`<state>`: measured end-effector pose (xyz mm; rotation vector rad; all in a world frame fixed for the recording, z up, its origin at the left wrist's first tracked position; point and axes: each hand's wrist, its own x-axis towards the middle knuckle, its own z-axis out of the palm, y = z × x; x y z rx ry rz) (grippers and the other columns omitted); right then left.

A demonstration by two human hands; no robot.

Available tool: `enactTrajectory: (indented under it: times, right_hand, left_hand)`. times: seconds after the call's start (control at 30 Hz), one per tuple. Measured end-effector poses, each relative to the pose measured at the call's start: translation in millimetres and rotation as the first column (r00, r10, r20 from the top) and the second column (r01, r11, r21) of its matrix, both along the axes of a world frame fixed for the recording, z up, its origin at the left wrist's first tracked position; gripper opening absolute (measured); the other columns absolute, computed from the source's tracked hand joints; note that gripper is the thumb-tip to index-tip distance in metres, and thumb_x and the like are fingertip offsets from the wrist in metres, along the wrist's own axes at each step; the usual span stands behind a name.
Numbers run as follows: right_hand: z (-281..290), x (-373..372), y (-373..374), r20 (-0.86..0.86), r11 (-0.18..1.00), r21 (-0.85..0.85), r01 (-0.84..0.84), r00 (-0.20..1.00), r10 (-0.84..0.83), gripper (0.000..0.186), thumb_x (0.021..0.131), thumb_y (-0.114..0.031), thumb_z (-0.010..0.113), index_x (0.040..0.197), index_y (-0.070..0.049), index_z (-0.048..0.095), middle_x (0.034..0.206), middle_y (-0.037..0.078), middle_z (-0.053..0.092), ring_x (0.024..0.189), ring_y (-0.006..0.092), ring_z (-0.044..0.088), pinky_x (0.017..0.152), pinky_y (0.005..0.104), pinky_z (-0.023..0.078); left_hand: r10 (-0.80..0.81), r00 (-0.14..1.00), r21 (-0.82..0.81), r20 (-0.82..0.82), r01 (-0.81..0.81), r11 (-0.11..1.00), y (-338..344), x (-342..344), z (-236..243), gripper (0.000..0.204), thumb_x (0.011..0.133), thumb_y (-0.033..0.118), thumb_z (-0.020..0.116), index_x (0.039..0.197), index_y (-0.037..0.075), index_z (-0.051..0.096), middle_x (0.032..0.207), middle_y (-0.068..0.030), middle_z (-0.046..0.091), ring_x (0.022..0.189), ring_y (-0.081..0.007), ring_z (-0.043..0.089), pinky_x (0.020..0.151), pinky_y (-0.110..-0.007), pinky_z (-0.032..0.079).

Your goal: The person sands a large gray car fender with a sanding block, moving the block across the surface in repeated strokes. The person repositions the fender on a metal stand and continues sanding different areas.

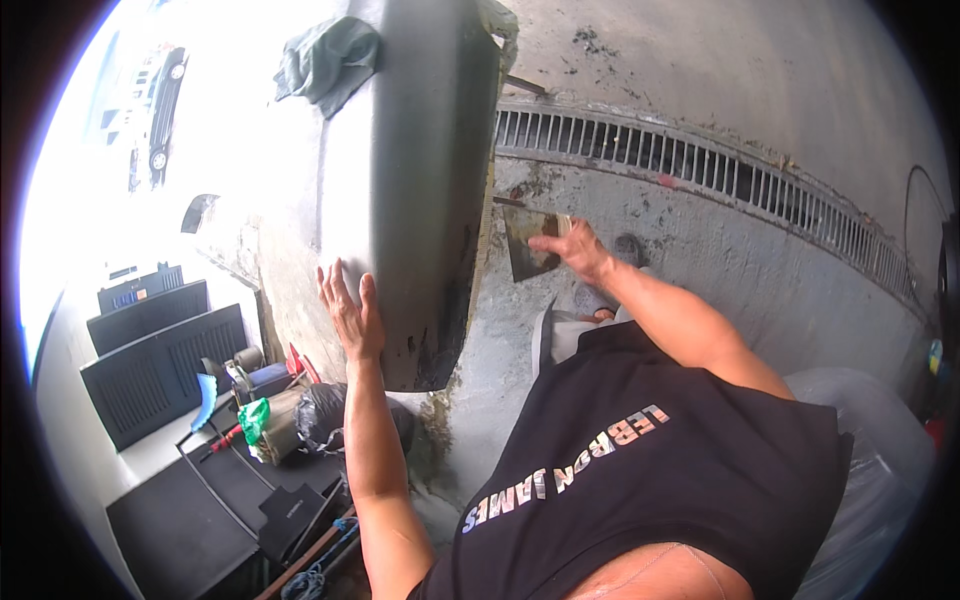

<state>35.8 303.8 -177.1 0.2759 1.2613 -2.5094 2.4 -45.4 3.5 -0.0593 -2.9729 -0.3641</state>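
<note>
A large, long grey moulded panel (425, 180) with a ridged side stands in front of me, its lower edge chipped and stained dark. My left hand (352, 312) lies on its near left part with fingers spread and nothing in them. To the right of the panel, my right hand (578, 250) grips the right edge of a dark, squarish sheet (524, 255) with a brownish patch; what the sheet is made of I cannot tell. A crumpled grey-green cloth (330, 62) rests on the panel's far end.
A slotted drain grate (660, 150) crosses the concrete floor (720, 260) at the right. Dark ribbed panels (165, 375) lean at the left, near a black plastic bag (322, 415) and a green bag (254, 420). Farther off, a dark vehicle (165, 115) stands in bright light.
</note>
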Motion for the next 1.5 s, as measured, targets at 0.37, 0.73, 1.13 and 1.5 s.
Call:
enactTrajectory:
  times: [0.37,0.73,1.13,1.5]
  right_hand:
    - [6.3,-81.9,10.3,0.073,0.959,-0.048,0.278,0.959,-0.274,0.018,0.09,-0.018,0.076,0.102,-0.004,0.073,0.087,0.008,0.074,0.056,0.0111,0.062,0.045,0.0292,0.051]
    - [47.2,-90.2,14.6,0.313,0.967,0.252,0.035,0.943,-0.116,0.038,0.086,-0.02,0.078,0.108,0.004,0.059,0.074,0.008,0.06,0.048,0.0106,0.046,0.034,0.0335,0.027]
    - [60.5,-84.8,24.4,0.309,0.973,0.227,-0.043,0.951,-0.03,0.032,0.085,-0.019,0.077,0.101,0.006,0.064,0.065,0.005,0.052,0.044,0.011,0.038,0.033,0.0341,0.022]
    - [69.2,-59.8,0.4,0.308,0.958,0.284,-0.021,0.949,-0.07,0.029,0.089,-0.015,0.069,0.111,0.003,0.062,0.078,0.011,0.065,0.048,0.017,0.055,0.032,0.0353,0.037]
  left_hand:
    - [0.037,0.999,0.025,0.037,-0.038,0.999,-7.8,-2.1,-1.1,0.07,0.107,0.054,0.046,0.149,-0.003,0.046,0.153,-0.0251,0.047,0.152,-0.0394,0.031,0.124,-0.05,0.023]
    - [-0.025,0.999,0.023,0.023,0.025,0.999,-13.3,-12.8,-5.2,0.073,0.107,0.054,0.048,0.151,-0.005,0.043,0.146,-0.0255,0.051,0.142,-0.0396,0.043,0.121,-0.049,0.029]
    - [0.004,0.999,0.049,0.04,-0.006,0.999,-1.8,-9.4,2.0,0.075,0.107,0.054,0.048,0.154,-0.004,0.04,0.149,-0.0239,0.049,0.146,-0.0378,0.04,0.122,-0.049,0.026]
    - [0.007,0.999,0.053,0.048,-0.009,0.999,-2.3,-7.3,2.2,0.077,0.107,0.054,0.048,0.155,-0.005,0.037,0.15,-0.024,0.048,0.146,-0.0381,0.039,0.122,-0.049,0.026]
